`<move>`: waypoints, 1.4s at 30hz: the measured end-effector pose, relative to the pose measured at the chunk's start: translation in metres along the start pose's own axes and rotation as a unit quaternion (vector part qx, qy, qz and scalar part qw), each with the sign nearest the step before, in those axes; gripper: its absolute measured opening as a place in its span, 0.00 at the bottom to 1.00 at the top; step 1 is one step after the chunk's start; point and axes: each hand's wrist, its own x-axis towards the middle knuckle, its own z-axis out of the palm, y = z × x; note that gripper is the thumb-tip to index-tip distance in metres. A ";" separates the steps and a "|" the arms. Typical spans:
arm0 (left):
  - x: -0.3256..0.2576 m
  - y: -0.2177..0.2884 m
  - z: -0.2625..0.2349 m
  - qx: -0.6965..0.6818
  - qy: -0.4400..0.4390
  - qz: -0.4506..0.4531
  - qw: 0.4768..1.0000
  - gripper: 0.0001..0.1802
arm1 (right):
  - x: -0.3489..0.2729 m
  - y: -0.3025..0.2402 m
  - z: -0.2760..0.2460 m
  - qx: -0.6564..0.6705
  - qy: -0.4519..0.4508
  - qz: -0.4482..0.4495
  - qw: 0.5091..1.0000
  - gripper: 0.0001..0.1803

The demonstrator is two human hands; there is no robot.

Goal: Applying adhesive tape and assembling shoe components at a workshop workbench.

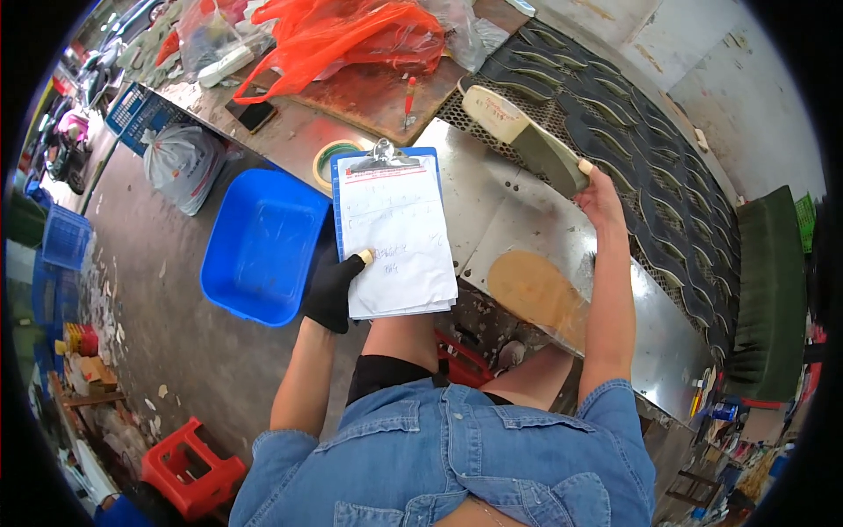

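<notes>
My left hand (332, 290), in a black glove with a pale thumb tip showing, grips the lower left edge of a blue clipboard (432, 162). Its metal clip holds sheets of white paper (395, 237) with handwriting. Out at the right, my right hand (601, 198) pinches the near end of a long cream-coloured piece (493, 114), rounded like a shoe sole, with red markings and a dark greenish flat side. That piece is tilted over perforated metal; its exact kind is unclear. Below it, a tan sole-shaped patch (536, 294) shows on the sheet-metal bench (479, 206).
Dark wavy strips (615, 132) line the perforated rack at right. A blue plastic tub (263, 246) is left of the clipboard, near a tape roll (325, 162). Behind lie red plastic bags (351, 39), a red-handled tool (410, 97) and a phone (252, 114). A red stool (189, 470) stands lower left.
</notes>
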 end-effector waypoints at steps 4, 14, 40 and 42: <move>-0.001 0.003 0.000 -0.002 0.017 0.009 1.000 0.27 | 0.001 0.004 0.033 -0.184 0.011 -0.163 0.969 0.20; -0.002 0.006 -0.005 -0.015 -0.008 0.019 1.000 0.26 | -0.004 0.053 0.090 -0.545 0.105 -0.392 0.733 0.25; -0.024 0.005 -0.026 -0.032 -0.061 0.053 0.996 0.26 | -0.222 -0.035 0.121 0.017 0.029 -0.519 0.854 0.29; -0.020 0.004 -0.010 -0.070 -0.085 0.056 0.992 0.29 | -0.284 -0.077 0.159 0.158 0.052 -0.713 0.681 0.25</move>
